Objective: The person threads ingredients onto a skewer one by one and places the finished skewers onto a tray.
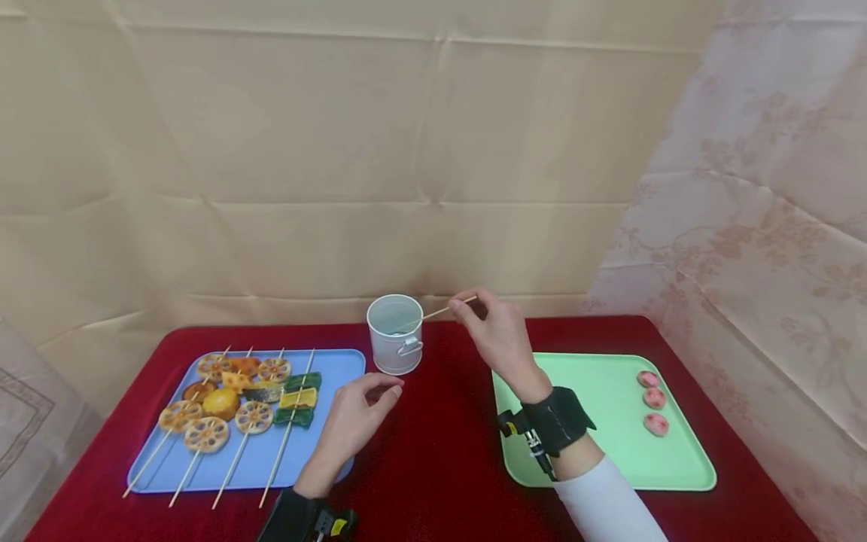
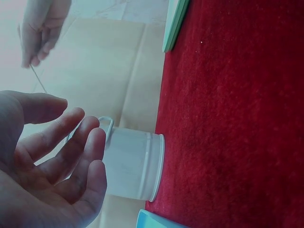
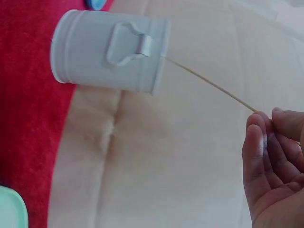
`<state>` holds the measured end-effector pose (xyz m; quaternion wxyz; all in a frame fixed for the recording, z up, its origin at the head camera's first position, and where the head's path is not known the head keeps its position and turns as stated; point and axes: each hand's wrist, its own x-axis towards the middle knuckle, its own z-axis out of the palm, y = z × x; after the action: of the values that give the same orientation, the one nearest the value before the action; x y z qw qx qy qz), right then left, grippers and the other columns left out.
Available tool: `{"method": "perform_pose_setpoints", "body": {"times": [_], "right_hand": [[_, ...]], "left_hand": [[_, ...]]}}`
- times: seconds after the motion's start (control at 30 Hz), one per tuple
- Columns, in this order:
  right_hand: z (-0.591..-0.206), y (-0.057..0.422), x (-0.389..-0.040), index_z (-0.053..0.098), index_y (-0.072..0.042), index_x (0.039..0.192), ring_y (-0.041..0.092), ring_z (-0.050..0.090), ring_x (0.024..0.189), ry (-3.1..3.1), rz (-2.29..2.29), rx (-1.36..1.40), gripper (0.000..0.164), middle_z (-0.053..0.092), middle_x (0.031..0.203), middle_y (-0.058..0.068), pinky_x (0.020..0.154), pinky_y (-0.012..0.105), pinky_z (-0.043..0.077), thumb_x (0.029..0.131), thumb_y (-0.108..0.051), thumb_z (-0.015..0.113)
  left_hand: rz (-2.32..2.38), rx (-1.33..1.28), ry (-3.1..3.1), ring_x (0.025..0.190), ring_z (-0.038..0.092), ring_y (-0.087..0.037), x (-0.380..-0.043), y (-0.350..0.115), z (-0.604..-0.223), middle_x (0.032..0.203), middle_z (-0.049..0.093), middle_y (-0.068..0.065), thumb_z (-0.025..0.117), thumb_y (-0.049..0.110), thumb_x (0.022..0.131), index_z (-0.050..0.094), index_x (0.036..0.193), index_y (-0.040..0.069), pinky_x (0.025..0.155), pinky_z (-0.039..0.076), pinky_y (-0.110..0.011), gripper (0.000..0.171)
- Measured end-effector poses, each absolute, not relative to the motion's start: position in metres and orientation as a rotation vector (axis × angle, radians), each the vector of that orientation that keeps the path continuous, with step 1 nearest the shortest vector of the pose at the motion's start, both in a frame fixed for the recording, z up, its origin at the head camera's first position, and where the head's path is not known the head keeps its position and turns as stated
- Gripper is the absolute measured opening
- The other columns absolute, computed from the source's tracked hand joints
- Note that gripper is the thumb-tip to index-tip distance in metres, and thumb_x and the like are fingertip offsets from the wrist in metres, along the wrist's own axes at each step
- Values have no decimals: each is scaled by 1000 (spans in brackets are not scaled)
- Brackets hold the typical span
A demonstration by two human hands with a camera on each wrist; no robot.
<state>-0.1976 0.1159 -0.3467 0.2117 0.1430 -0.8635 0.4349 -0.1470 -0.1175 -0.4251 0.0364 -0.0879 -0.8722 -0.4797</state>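
Note:
My right hand (image 1: 497, 335) pinches a thin wooden skewer (image 1: 443, 310) between thumb and fingers, near its upper end. The skewer slants down over the rim into a small white metal bucket (image 1: 396, 350), its lower end inside. In the right wrist view the bucket's wire side handle (image 3: 124, 45) faces the camera, and the skewer (image 3: 213, 84) runs from the bucket's mouth to the fingertips. My left hand (image 1: 355, 414) hovers in front of the bucket with nothing in it. The left wrist view shows its fingers (image 2: 78, 156) loosely bent, overlapping the bucket (image 2: 133, 164).
To the left, a blue tray (image 1: 345, 365) bears several skewers of lotus root slices (image 1: 206, 435), yellow pieces and green pieces. A green tray (image 1: 576, 421) on the right holds several small pink pieces (image 1: 655, 399). Both stand on a red cloth (image 1: 433, 467), with beige fabric (image 1: 433, 150) hanging behind.

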Motion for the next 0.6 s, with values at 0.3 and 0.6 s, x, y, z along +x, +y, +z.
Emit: {"method": "perform_pose_setpoints", "body": {"times": [0.3, 0.6], "right_hand": [[-338, 149, -170, 73, -6, 105, 17, 72, 78, -2205, 1422, 324, 12, 77, 90, 7, 72, 21, 57, 97, -14, 75], [-363, 168, -143, 69, -1, 110, 20, 76, 88, -2173, 1734, 205, 18, 76, 100, 14, 79, 28, 59, 98, -14, 73]], "left_hand": [[-1506, -270, -2684, 90, 67, -14, -147, -115, -425, 98, 74, 1, 72, 13, 97, 78, 109, 11, 83, 55, -38, 14], [-1619, -279, -2629, 99, 68, -18, -143, -113, -419, 109, 74, -3, 70, 15, 99, 75, 117, 12, 90, 56, -42, 19]]}}
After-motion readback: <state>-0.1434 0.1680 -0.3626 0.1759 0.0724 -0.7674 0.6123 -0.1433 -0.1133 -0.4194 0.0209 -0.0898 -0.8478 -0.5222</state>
